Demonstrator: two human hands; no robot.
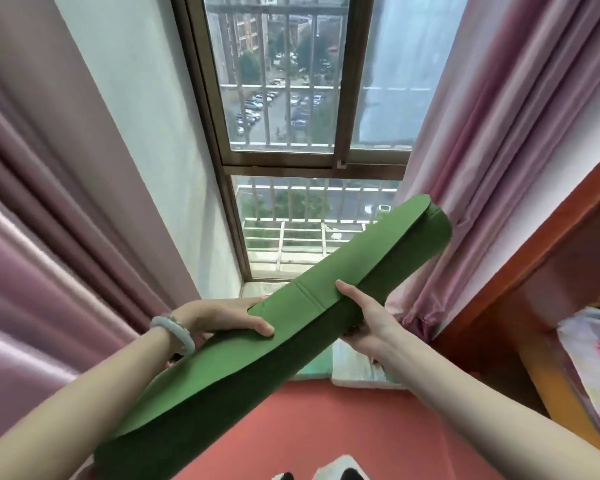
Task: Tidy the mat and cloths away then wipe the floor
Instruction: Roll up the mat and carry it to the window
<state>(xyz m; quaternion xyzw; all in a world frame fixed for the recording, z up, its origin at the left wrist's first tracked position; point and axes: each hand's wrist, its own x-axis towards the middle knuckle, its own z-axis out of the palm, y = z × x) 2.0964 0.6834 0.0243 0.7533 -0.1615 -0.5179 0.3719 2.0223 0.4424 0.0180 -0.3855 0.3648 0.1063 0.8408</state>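
While both hands hold it up off the floor, the rolled green mat runs diag. across the view. Its near end is low beside the L forearm, its far end up by the R curtain. The L hand grips the roll approx. mid-length, w/ thumb laid over the top face and fingers round the far edge. The R hand grips it just beyond, from the R side: thumb up along the mat's edge, palm & fingers underneath, mostly hidden. The 2 hands sit near each other, w/ a short stretch of mat btwn them. The roll's outer flap stands a bit loose along its length. There's a pale bracelet on the L wrist. Behind is a barred window, w/ the L curtain opposite the R one. The floor below is red, and a pale pad lies at the window's foot. A wooden frame & floral cloth are at the R edge.
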